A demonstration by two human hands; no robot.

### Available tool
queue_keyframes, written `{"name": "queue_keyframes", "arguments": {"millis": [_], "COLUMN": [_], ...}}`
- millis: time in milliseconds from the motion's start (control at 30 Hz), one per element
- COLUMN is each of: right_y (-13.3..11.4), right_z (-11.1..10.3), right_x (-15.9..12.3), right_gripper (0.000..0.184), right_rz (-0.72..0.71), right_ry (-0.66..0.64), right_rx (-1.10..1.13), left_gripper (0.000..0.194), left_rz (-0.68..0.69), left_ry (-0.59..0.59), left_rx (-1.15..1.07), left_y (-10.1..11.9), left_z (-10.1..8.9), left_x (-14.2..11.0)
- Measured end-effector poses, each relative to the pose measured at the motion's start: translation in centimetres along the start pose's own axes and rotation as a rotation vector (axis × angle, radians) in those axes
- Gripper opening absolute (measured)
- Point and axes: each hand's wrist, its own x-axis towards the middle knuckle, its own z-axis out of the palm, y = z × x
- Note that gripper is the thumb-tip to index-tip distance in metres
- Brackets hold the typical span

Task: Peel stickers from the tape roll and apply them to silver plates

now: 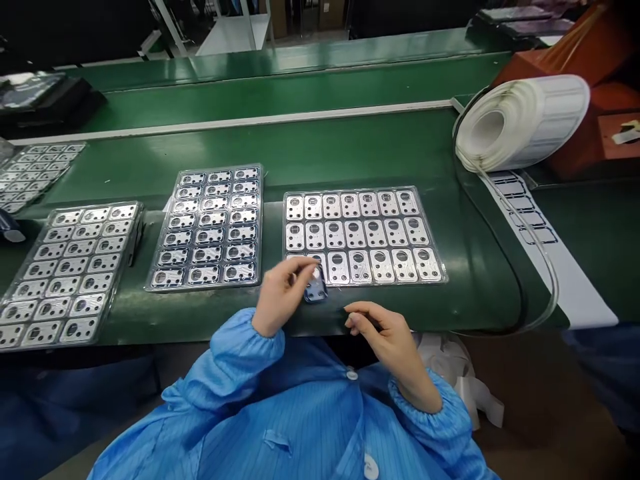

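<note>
My left hand (283, 297) pinches a small blue-and-silver part (316, 288), holding it just over the front edge of the tray (442, 275) of metal plates (355, 233), within easy reach on the green surface (200, 313). My right hand (385, 340) hovers close by, half-closed; I cannot tell whether it holds anything.

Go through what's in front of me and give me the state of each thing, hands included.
Left hand: raised, pinching a plate.
Small metal plate: held upright-tilted, blue-edged.
Right hand: raised, fingers curled, holding nothing visible.
Middle tray: plates in rows, blue-rimmed.
Right tray: bare silver plates in rows, near corner hidden by left hand.
Label roll: wound, lying on its side.
Label strip: unrolled along the belt edge, dark outlines printed.
</note>
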Motion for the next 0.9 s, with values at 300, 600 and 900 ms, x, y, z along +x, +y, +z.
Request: {"name": "queue_keyframes", "arguments": {"millis": [300,600,900], "right_y": [1.6,3.9,13.8], "right_z": [-3.4,-8.0,-20.0], "right_x": [-2.7,-6.2,-6.5], "right_gripper": [0.025,0.028,0.035], "right_rz": [0.003,0.085,0.158], "right_ry": [0.253,0.827,1.501], "right_rx": [-0.082,-0.046,0.133], "left_gripper": [0.027,0.022,0.012], "left_rz": [0.235,0.430,0.592], "left_ry": [0.006,0.165,-0.302], "left_rx": [0.737,0.728,0.141], "left_y": [-2.7,-0.8,2.2], "left_z": [-1.9,-1.5,4.6], "left_x": [3.4,1.5,-1.1]}}
